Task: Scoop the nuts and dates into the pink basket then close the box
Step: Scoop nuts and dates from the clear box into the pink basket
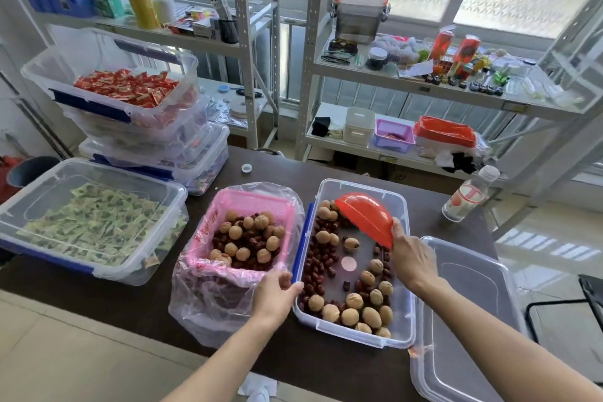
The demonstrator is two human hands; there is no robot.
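Note:
A clear plastic box [406,274] on the dark table holds walnuts [354,301] and red dates [316,266] spread along its left side and near end. My right hand [411,259] grips a red bowl [367,217], tipped mouth-down over the box's far end. Left of the box stands the pink basket [287,217], lined with a clear plastic bag and part filled with walnuts and dates. My left hand [275,294] holds the box's near left rim, beside the basket. The box's clear lid [466,316] lies to the right.
A lidded bin of green packets [88,222] sits at the left, stacked bins with red packets [127,88] behind it. A water bottle [468,194] and a loose cap [246,168] stand on the far table. Metal shelves with clutter rise behind.

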